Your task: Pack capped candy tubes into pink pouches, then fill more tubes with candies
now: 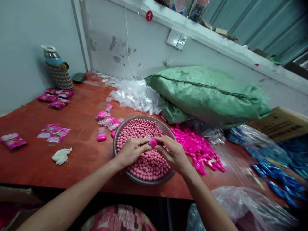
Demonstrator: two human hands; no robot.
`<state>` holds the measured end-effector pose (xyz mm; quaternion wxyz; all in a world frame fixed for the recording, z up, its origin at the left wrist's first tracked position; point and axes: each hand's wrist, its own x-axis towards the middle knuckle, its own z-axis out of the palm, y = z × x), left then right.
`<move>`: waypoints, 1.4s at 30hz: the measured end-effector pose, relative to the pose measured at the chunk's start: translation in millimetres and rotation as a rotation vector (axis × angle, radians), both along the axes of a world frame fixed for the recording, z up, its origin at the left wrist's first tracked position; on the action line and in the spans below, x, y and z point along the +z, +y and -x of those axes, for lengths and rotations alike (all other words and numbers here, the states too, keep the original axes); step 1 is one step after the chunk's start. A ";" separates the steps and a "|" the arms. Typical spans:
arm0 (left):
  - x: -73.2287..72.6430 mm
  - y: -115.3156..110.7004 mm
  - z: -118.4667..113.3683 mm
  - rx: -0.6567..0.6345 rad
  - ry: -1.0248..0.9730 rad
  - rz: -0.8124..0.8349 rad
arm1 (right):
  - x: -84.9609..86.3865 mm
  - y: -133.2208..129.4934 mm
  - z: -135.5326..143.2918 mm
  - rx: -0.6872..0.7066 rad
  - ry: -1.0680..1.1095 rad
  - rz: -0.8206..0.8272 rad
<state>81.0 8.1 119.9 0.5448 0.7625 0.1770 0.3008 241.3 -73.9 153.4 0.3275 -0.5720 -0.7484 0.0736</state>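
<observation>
Above a metal bowl (115,141) full of round pink beads (139,128), my two hands meet at the fingertips. My left hand (132,151) is closed on a small clear plastic tube (148,137), mostly covered by the fingers. A bright pink cap (153,142) sits at the tube's end, pinched in my right hand (175,153). Whether the cap is fully on the tube I cannot tell. Left of the bowl lie several bead-filled tubes with pink caps (101,134). Loose pink caps (194,146) are heaped to the bowl's right.
Empty clear tubes (134,94) are piled behind the bowl, beside a large green sack (207,93). Pink printed packets (59,103), a crumpled white tissue (62,156) and a bottle in a woven holder (59,72) stand left. Blue pieces (284,179) and a cardboard box (279,123) are right.
</observation>
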 end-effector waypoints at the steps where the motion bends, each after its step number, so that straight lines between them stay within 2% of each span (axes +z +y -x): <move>1: 0.4 -0.8 0.4 0.014 -0.009 -0.020 | -1.7 -1.9 -0.9 0.001 -0.006 0.008; 9: -3.9 -8.6 -1.8 0.077 0.023 -0.225 | -20.7 -15.4 -0.8 0.021 -0.102 -0.054; 12: -4.6 -8.1 -3.1 0.093 0.016 -0.206 | -23.5 -12.8 -2.0 0.018 -0.032 -0.062; 15: -2.6 -4.4 -4.7 0.059 -0.040 0.027 | -21.3 -11.6 -5.9 -0.019 0.223 0.030; 19: -0.7 3.0 -5.6 0.075 -0.160 0.465 | -23.1 -15.7 -14.8 -0.001 0.825 0.191; 21: -0.6 5.1 -4.9 0.079 -0.187 0.532 | -27.2 -16.7 -18.5 -0.007 1.014 0.212; 23: -0.8 5.0 -3.9 0.050 -0.188 0.485 | -30.2 -14.8 -20.3 -0.050 1.113 0.209; 26: -1.9 2.7 -2.7 0.032 -0.175 0.282 | -28.8 -7.0 -19.0 -0.059 1.206 0.206; 28: -3.2 1.3 -2.4 0.053 -0.157 0.132 | -25.3 -0.7 -16.3 0.002 1.229 0.298; 30: -4.6 0.5 -2.5 0.073 -0.141 0.040 | -22.5 4.1 -12.8 0.082 1.240 0.461; 32: -5.5 0.0 -2.6 0.075 -0.137 0.014 | -21.7 6.5 -9.0 0.137 1.263 0.597; 34: -5.6 -0.2 -2.7 0.061 -0.139 0.011 | -22.6 7.1 -5.0 0.153 1.300 0.660; 42: -1.3 2.8 0.2 0.089 -0.130 -0.014 | -26.3 14.0 11.7 0.057 1.419 0.642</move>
